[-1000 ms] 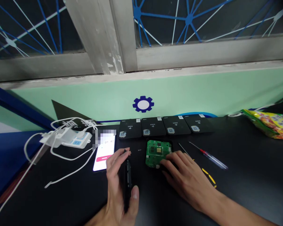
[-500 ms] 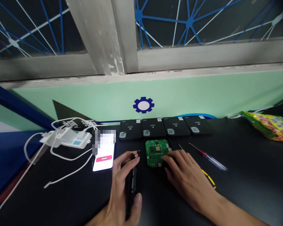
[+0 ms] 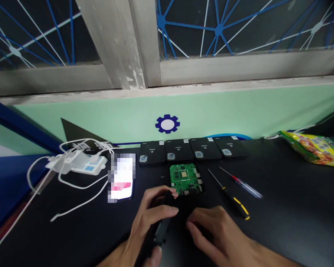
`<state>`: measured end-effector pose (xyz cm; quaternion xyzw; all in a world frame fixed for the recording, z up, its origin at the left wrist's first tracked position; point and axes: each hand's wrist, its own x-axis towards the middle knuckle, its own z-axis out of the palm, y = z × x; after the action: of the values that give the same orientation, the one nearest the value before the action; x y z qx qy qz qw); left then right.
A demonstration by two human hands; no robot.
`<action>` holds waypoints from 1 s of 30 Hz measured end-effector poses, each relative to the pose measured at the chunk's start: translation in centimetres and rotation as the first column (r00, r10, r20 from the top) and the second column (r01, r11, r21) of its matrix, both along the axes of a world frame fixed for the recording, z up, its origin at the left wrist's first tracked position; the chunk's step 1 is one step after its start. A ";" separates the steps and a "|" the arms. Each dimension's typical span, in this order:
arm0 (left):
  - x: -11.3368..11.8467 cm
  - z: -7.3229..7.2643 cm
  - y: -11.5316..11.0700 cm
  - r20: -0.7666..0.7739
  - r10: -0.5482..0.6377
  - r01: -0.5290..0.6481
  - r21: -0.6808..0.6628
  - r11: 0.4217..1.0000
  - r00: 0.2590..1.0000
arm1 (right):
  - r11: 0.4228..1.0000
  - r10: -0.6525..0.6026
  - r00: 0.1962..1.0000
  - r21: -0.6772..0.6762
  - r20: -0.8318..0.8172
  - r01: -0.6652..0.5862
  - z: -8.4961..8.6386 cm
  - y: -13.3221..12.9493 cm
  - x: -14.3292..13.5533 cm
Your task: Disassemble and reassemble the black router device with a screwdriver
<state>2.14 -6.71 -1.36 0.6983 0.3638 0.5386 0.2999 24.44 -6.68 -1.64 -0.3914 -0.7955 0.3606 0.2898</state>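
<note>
Lying under the square green circuit board [image 3: 180, 177] was a smooth black tabletop [image 3: 289, 222]. Nearer than the board, the left hand [image 3: 145, 218] was clamped on a thin black plastic piece [image 3: 163, 228]; apart from it, the right hand [image 3: 218, 230] curled, its contents hidden. Right of the board lay a yellow-and-black screwdriver [image 3: 236, 205].

Blue gear emblem [image 3: 167, 124] on green wall [image 3: 122, 115]; lettering [image 3: 178, 148] on black boxes [image 3: 199, 147] illegible.

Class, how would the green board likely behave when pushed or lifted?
The board is probably stiff, looking flat throughout. It seems fragile, with chips and ports exposed. Lying low and flat, it would likely slide rather than roll or tip.
</note>
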 end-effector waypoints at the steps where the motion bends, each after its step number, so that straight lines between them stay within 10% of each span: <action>1: 0.2 0.0 0.0 0.103 0.016 -0.018 0.023 1.000 0.995 | 0.992 -0.017 0.999 -0.128 -0.035 0.012 0.3 -0.1 -0.2; 6: -0.2 -0.9 1.0 0.208 -0.179 0.160 0.102 0.982 0.962 | 0.802 -0.103 0.947 -0.588 -0.304 -0.101 1.0 -0.4 -1.0; 12: -0.5 -1.0 1.2 0.164 -0.151 0.142 0.061 0.988 0.975 | 0.597 -0.304 0.770 -0.742 -0.561 -0.305 -1.2 -0.5 -1.9; 23: -2.1 1.9 2.6 -0.437 -0.154 0.120 -0.104 0.987 0.886 | 0.733 -0.513 0.701 -0.678 -0.495 0.058 -0.1 0.5 -0.7; 30: -2.2 2.1 3.0 -0.509 -0.225 0.148 -0.188 0.971 0.831 | 0.754 -0.525 0.726 -0.639 -0.444 0.154 -0.7 0.2 -0.2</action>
<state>-0.08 -3.69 0.79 0.8282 0.3991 0.2678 0.2883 24.19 -6.50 -2.30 -0.4694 -0.4285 0.6191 0.4613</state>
